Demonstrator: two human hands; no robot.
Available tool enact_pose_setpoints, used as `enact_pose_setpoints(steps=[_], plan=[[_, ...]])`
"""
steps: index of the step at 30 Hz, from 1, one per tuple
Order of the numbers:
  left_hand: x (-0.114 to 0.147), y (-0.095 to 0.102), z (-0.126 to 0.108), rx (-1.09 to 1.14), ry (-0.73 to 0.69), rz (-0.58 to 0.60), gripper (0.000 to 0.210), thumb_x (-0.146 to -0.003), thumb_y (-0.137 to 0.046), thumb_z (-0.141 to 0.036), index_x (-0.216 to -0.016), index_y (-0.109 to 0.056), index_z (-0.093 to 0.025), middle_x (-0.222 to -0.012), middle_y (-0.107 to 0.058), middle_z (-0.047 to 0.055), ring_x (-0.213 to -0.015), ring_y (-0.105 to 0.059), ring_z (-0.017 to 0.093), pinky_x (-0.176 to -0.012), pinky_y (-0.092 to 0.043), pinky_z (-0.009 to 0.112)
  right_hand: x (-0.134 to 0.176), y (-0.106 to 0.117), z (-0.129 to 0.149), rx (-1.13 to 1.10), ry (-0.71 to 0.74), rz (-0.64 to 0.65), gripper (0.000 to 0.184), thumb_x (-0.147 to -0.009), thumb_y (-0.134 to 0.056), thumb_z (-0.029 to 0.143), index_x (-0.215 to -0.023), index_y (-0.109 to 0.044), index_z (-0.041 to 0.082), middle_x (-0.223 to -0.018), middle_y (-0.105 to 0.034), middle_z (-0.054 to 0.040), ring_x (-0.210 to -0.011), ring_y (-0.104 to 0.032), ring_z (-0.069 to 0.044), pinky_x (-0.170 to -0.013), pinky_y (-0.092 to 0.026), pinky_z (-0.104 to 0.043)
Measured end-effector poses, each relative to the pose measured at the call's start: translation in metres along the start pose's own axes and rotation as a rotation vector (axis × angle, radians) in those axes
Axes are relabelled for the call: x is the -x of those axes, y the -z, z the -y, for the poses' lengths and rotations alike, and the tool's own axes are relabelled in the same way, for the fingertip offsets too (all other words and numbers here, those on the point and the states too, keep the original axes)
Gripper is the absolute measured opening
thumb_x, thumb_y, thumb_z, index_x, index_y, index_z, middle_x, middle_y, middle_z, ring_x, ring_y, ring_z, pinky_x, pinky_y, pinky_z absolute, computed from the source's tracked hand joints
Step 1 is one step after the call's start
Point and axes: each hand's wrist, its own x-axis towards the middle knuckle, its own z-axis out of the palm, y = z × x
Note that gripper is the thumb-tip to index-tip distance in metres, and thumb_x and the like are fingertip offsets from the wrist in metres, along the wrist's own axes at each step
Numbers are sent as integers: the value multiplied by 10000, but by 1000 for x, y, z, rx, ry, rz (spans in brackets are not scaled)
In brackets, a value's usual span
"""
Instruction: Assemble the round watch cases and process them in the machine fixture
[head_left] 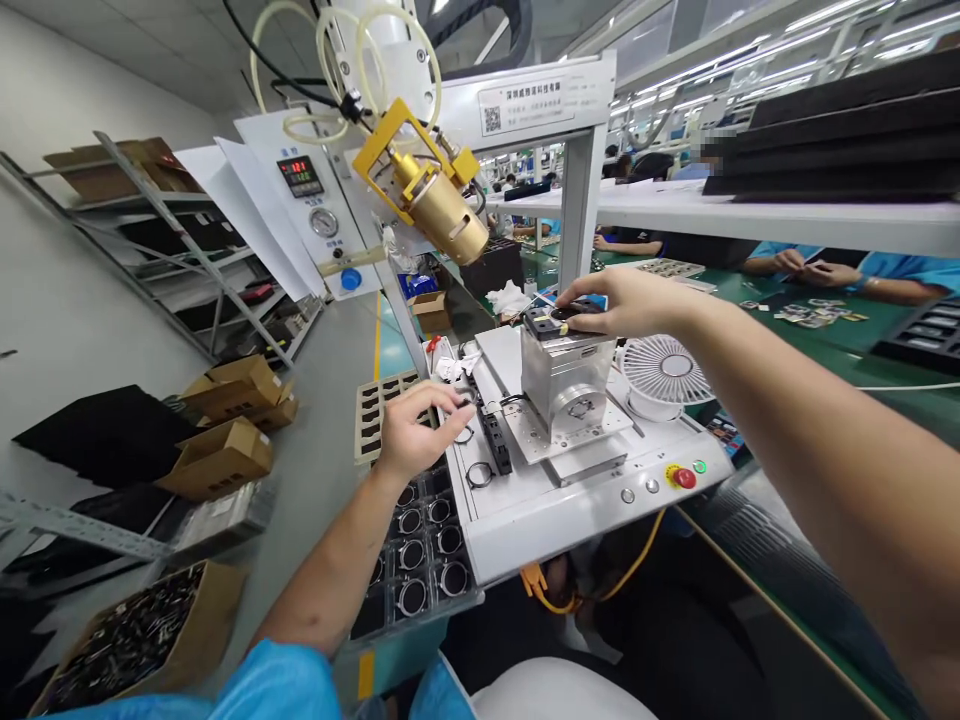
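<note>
My left hand hovers over the left side of the white machine bed, thumb and fingertips drawn together in a pinch. A dark ring-like part shows right at those fingertips; whether it is held or lies behind them is unclear. Close by, a thin round ring lies on the bed beside a black slotted strip. My right hand rests on the black fixture, its fingers and thumb gripping the top. That fixture sits on a silver metal block. The palm hides part of the fixture.
A brass dispensing head hangs tilted above the block. A white fan stands right of it. Trays with round frames lie at lower left. A red stop button is on the front edge. Co-workers' hands are at the far right.
</note>
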Motion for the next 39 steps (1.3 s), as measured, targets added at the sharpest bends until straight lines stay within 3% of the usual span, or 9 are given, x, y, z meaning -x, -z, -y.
enact_pose_setpoints(steps=[4,7,11,15,19,22,26,33,39], plan=[[-49,-24,3,34,-84,-9,123,-880,-719,-239,-769,-687,-197,-1051,-737,63,-924,-746,200,-872,-611,386,-7,-5,-3,-158,66,-36,262,-802,-752,282,-1052,-788,210,-1077,-767,-62,-1031,-704,-273,-1019,-534,-458],[-87,-44,9,30,-108,93,127,-892,-703,-281,-804,-718,-190,-1221,-712,96,-1062,-737,232,-969,-589,422,-5,-16,-9,-352,85,-252,261,-780,-788,250,-1024,-767,161,-1056,-761,-80,-1028,-707,-254,-1050,-528,-476],[-128,-75,17,-9,-131,321,139,-904,-696,-290,-826,-748,-188,-1159,-776,90,-1101,-734,244,-1018,-550,417,15,-28,-20,-534,72,-542,333,-786,-807,338,-1045,-732,144,-1095,-755,-113,-1058,-709,-272,-1026,-555,-497],[-145,-97,18,-5,-68,494,211,-946,-633,-281,-790,-738,-186,-951,-812,57,-1002,-761,239,-930,-562,368,69,-36,-20,-577,9,-616,401,-788,-810,448,-1062,-715,171,-1111,-753,-119,-1081,-707,-296,-1006,-572,-501],[-139,-96,10,-53,-58,594,266,-1001,-568,-400,-975,-734,-194,-1074,-801,72,-1065,-746,254,-938,-559,372,149,-60,-25,-618,-165,-580,428,-812,-805,531,-1079,-708,211,-1153,-743,-124,-1090,-707,-312,-1009,-579,-506],[-129,-90,6,-130,-107,629,520,-884,-715,-560,-1242,-646,-189,-1358,-699,125,-1266,-658,308,-1073,-512,436,204,-94,-43,-706,-346,-498,524,-783,-811,601,-1112,-686,213,-1139,-747,-135,-1040,-726,-312,-950,-614,-474],[-120,-90,3,-209,-135,663,702,-825,-736,-651,-1341,-589,-198,-1499,-597,148,-1386,-567,342,-1174,-435,501,252,-144,-76,-714,-634,-375,680,-685,-817,643,-1162,-642,191,-1043,-753,-151,-952,-742,-332,-841,-633,-445],[-113,-103,-5,-283,-78,575,848,-772,-744,-722,-1371,-593,-141,-1478,-598,201,-1424,-512,388,-1222,-379,543,263,-199,-97,-541,-779,-176,794,-789,-641,495,-1469,-464,126,-980,-760,-111,-843,-734,-302,-809,-577,-429],[-82,-81,-16,-64,-25,507,720,-874,-650,-691,-1450,-550,-271,-1572,-526,127,-1538,-376,369,-1262,-298,618,252,-213,-79,-223,-779,-7,868,-863,-583,388,-1627,-283,106,-1013,-768,-110,-962,-726,-364,-871,-518,-453]])
